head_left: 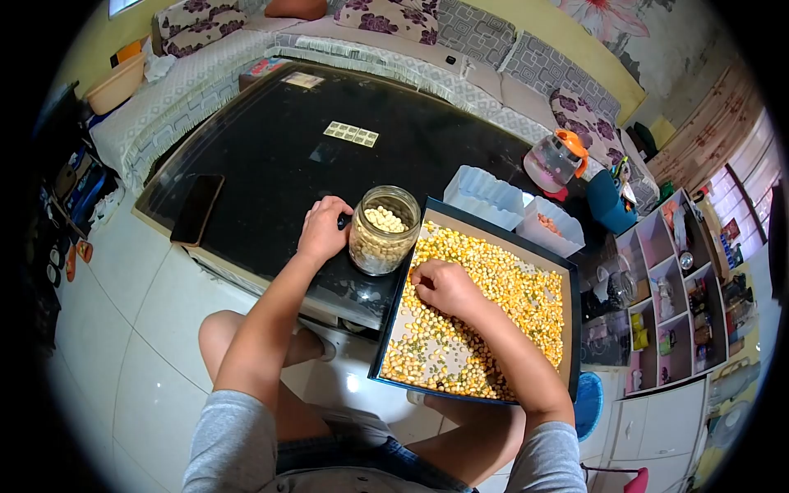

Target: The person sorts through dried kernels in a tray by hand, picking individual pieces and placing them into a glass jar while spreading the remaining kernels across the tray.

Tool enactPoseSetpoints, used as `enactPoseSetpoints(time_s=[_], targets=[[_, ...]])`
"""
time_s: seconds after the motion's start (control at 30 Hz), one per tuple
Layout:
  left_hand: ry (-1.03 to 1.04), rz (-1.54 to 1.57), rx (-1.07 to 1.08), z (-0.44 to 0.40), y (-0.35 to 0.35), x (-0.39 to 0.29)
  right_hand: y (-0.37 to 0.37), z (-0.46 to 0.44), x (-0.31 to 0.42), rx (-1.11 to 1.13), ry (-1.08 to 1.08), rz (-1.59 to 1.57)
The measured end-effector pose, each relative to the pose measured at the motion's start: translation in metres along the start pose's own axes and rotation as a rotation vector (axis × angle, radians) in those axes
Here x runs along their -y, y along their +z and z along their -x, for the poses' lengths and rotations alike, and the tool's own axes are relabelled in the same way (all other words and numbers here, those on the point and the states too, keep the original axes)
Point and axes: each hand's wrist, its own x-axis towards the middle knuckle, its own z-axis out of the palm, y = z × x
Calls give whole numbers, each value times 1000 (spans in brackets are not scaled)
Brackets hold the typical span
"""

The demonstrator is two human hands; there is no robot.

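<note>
A glass jar (pixel 384 230) partly filled with pale beans or seeds stands upright at the near edge of the black table. My left hand (pixel 325 232) is at its left side, with curled thumb and fingers against the glass. To the right, a shallow box (pixel 444 357) holds yellow corn kernels (pixel 514 292) mixed with small green beans, thinly spread at the near left. My right hand (pixel 446 287) reaches into the box's left part, fingertips pinched together down among the kernels. Whatever lies between those fingertips is hidden.
Behind the box are a clear plastic container (pixel 483 197) and another with reddish contents (pixel 549 228). An orange-lidded pitcher (pixel 557 158) stands farther back. A phone (pixel 198 209) lies at the table's left edge, and a pale card (pixel 351 134) lies mid-table. Shelves (pixel 664 292) stand right.
</note>
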Motion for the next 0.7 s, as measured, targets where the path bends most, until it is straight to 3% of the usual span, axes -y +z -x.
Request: enactPoseSetpoints(time_s=[0.27,0.37,0.43,0.5,0.63,0.7], targets=[[-10,-7,12,0,1,0,-5,-4,2,130,-52,154],[-11,-2,8,0,0,-1,-8,-1,3,-2,-74,28],[-12,6,5,0,-1,-1,-31,-5,14,-20,132,-95],[1,7,-9,0,-1,-1,-49,-14,16,-107,180,-129],[-6,0,-3,0,0,0,-86,-41,58,-187,102,-155],[-3,-1,2,0,1,1,-86,-55,74,-218,-52,-154]])
